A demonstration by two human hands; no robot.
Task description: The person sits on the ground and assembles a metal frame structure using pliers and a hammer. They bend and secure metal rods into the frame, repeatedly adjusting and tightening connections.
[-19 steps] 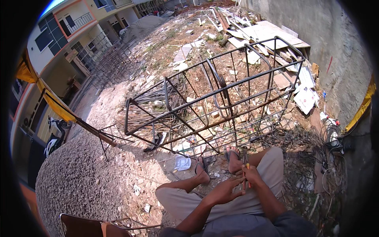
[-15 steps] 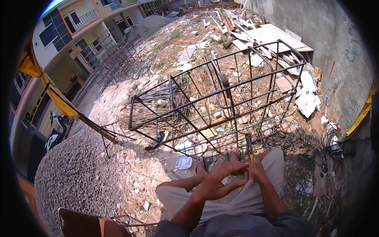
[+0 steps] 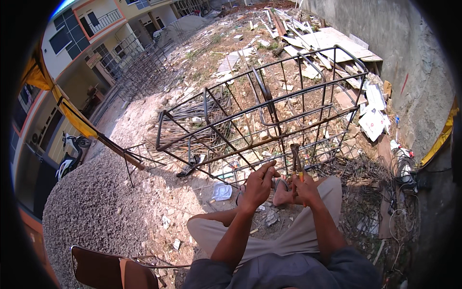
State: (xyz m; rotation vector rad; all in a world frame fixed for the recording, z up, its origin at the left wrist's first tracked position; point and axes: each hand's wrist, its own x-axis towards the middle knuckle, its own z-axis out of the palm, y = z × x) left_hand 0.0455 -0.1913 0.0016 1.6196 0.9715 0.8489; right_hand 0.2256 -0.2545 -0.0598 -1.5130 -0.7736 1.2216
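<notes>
My right hand (image 3: 306,190) is closed round the yellow-orange handles of a pair of pincers (image 3: 295,156), their dark jaws pointing up and away from me. Just left of them is my left hand (image 3: 259,187), its fingers bent and held together; whatever they may pinch is too small to make out. Both hands are in front of a long cage of dark steel bars (image 3: 206,106) bound with square hoops, which stretches from left to far right. Several hoops (image 3: 267,98) sit bunched near its middle. The pincer jaws overlap the cage's near lower side in view.
A bundle of loose rods (image 3: 185,130) lies behind the cage's left end. Grey gravel (image 3: 96,216) is heaped at left, near a chair (image 3: 96,267). Tangled wire (image 3: 356,168) and boards (image 3: 332,43) lie along the concrete wall (image 3: 409,62). Yellow tarpaulin (image 3: 74,118) hangs at left.
My left hand has risen away from me toward the cage, its spread fingers now drawn together. The right hand has moved slightly forward and left with the pincers.
</notes>
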